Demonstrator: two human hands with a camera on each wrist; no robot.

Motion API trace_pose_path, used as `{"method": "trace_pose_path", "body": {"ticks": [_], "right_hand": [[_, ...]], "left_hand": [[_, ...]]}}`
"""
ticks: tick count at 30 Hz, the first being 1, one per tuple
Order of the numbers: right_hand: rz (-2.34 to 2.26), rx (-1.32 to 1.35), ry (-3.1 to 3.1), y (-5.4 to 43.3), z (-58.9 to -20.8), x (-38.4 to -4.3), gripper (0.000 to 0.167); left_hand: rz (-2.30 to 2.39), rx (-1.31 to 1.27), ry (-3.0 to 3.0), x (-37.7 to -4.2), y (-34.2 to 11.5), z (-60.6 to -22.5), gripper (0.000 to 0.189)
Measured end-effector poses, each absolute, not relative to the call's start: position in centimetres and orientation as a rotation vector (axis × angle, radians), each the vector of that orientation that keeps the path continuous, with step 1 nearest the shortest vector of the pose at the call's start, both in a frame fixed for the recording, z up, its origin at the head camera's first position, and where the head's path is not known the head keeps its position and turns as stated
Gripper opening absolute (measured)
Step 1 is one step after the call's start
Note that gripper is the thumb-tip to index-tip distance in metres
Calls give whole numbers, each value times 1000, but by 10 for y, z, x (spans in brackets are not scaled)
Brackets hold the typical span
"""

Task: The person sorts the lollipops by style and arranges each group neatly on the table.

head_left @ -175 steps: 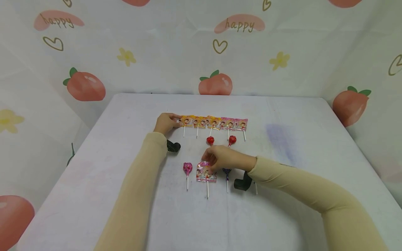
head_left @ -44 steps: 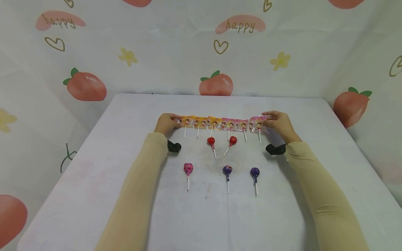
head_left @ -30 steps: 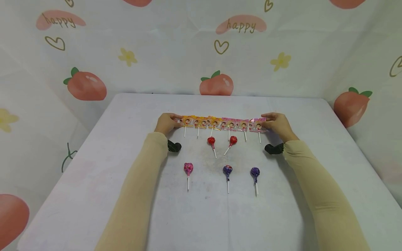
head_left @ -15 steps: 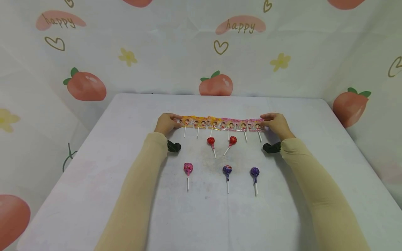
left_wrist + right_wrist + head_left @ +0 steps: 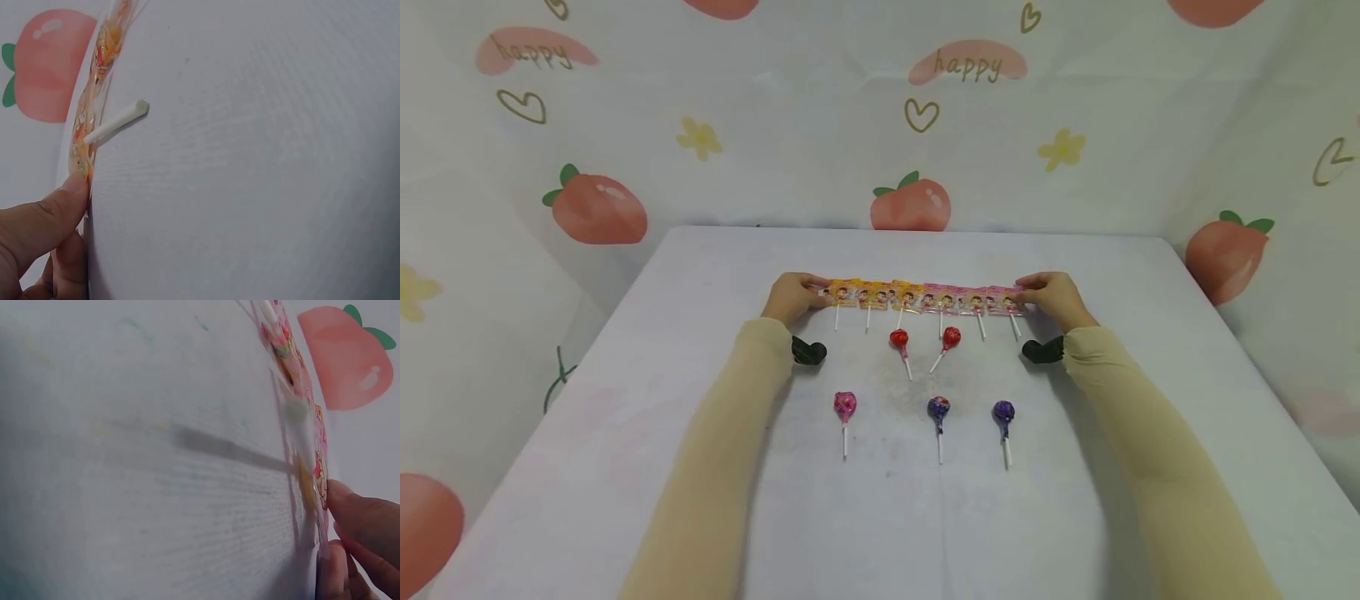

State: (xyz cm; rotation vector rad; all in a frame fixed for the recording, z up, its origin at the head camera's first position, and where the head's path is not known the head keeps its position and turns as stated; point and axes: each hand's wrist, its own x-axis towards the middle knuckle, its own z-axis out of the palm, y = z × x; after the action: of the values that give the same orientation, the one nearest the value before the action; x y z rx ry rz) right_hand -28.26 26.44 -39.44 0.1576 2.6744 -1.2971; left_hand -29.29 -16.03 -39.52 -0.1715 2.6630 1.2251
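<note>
Pinching tightly between thumb and fingers of the left hand the outer side of a flat, square, orange plastic-wrapped lollipop. Pinching likewise with the right hand the outer side of a flat, square, pink plastic-wrapped lollipop, at the opposite end of the same row. Held at both ends presumably to align the wrappers side by side without covering those between. Laid near the far edge of the white-covered table, roughly parallel to that edge. Turned with white sticks toward the near edge, perhaps so that wrapper sides can meet freely. Cannot tell whether neighbouring wrappers overlap or merely touch.

Count three orange and three pink in the row, six in all, with one stick each.

Count five more, round-headed and touched by neither hand: two in glossy red wrap, one in glossy pink wrap, two in dark purple wrap. Find the red pair just nearside of the row, slanted with stick ends toward each other; find the pink and purple ones closer to the near edge, well spaced, probably set apart to leave the row room.
</note>
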Motion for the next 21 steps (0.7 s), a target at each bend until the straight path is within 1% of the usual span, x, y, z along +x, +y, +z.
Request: {"method": "trace_pose_path", "body": {"ticks": [4,11,16,21], "right_hand": [[-1291,157,2659,265,-393,-282,44],[-1278,167,2649,266,-393,-283,45],[-1266,173,2654,266,-394,-283,44],[-1286,156,2660,267,-396,-282,45]], "left_hand": [[1216,-138,2644,-295,-165,-398,42],[1287,-167,2575,-296,-168,-394,45],[1456,-123,2517,-288,-154,-379,42],[1513,33,2497,-274,-132,-360,40]]}}
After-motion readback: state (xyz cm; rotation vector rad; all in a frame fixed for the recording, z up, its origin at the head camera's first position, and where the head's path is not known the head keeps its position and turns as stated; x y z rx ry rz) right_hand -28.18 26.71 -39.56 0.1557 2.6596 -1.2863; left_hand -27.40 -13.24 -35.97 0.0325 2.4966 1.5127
